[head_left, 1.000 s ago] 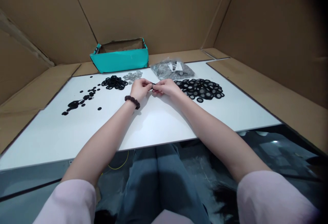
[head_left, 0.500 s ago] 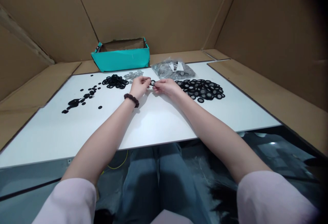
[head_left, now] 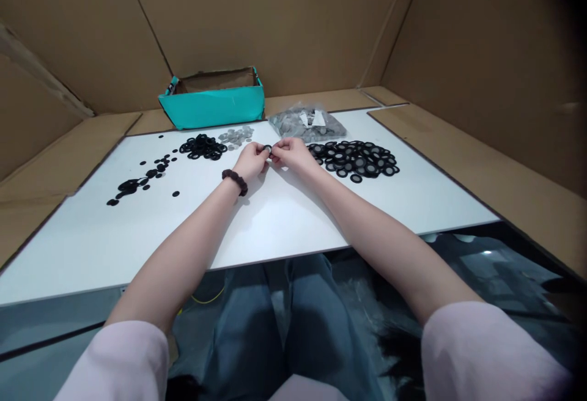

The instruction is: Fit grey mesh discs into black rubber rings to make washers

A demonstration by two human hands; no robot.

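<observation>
My left hand (head_left: 251, 160) and my right hand (head_left: 290, 153) meet fingertip to fingertip over the white board (head_left: 275, 211), both pinching one small black ring (head_left: 268, 150). A dark scrunchie circles my left wrist. Right of my right hand lies a big heap of black rings with grey mesh centres (head_left: 358, 158). Behind my left hand sit a pile of plain black rings (head_left: 203, 146) and a small pile of grey mesh discs (head_left: 236, 137).
A clear bag of grey discs (head_left: 307, 123) lies at the board's far edge. A teal box (head_left: 213, 104) stands behind it to the left. Loose black pieces (head_left: 137, 184) are scattered at the left. Cardboard walls surround the board.
Both hands stayed together at the middle of the board. The ring went from edge-on to showing its opening between the fingertips, and the fingers have closed in around it again.
</observation>
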